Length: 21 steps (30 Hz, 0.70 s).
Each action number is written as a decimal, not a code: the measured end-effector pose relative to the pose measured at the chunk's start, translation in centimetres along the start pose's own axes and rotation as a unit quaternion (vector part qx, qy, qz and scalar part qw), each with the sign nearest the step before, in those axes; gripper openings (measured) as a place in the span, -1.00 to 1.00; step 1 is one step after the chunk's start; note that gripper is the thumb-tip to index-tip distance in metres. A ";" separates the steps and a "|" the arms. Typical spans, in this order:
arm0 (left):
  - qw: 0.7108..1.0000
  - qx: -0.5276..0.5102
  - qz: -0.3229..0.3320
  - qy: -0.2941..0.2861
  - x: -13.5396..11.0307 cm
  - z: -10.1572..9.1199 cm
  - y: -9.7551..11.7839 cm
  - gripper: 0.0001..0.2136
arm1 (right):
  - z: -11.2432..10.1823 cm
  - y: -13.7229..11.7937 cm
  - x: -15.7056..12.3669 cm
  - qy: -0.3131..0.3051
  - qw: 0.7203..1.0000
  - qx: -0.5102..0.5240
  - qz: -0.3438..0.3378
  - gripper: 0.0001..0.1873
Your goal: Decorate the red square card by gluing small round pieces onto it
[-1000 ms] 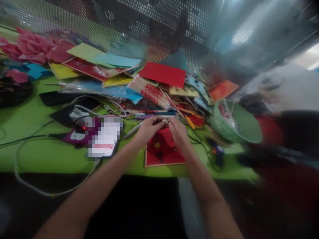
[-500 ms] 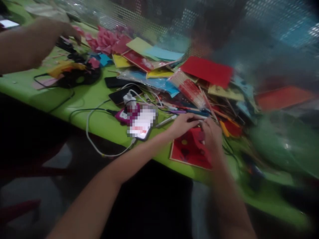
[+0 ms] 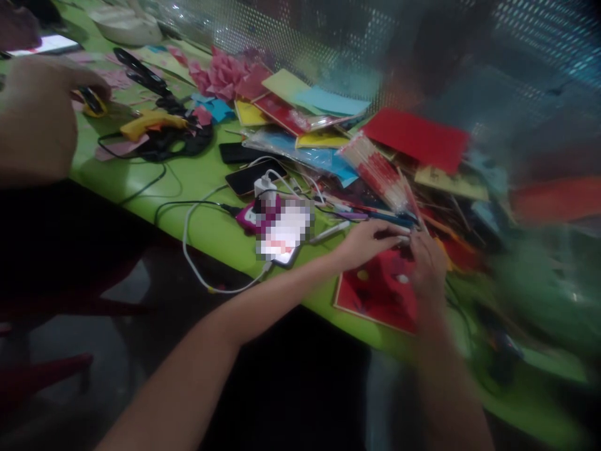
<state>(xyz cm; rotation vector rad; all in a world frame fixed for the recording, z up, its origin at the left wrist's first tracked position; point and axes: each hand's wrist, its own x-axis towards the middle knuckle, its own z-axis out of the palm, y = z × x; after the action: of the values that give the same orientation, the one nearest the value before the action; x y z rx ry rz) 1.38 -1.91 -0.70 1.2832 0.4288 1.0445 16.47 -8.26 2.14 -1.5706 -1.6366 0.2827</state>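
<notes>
My left hand (image 3: 369,241) reaches over the top edge of a red card (image 3: 373,291) at the table's front. Its fingers are closed in a pinch. Close beside it, my right hand (image 3: 428,260) has its fingertips pressed together at the same spot. Something small and pale shows between the two hands, too blurred to name. The card lies flat and bears a yellow dot, a white dot and dark marks; my right hand and forearm cover its right side. Just left of my left hand lies a white pen (image 3: 331,232).
A lit phone (image 3: 286,235) on a white cable lies beside a purple plug adapter (image 3: 251,216). Behind are sticks (image 3: 370,166), a red sheet (image 3: 416,138) and pink paper flowers (image 3: 223,74). At left, another person's hand (image 3: 37,113) holds something black and yellow near a glue gun (image 3: 154,125).
The view has shifted, so the table's things sit further right. My hands stay together over the card. The other person's hand has drawn back toward the left edge, now with a black-and-yellow thing visible.
</notes>
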 end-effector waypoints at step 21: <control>0.999 -0.038 0.026 -0.025 -0.7 1.0 0.9 -0.85 | -0.2 -0.5 0.2 0.051 0.995 0.069 0.060 -0.58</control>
<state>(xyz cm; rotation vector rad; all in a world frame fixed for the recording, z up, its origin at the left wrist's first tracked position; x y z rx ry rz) 1.45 -3.06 0.22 1.2557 0.3163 1.0594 16.27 -8.23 2.75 -1.5549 -1.4178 0.3658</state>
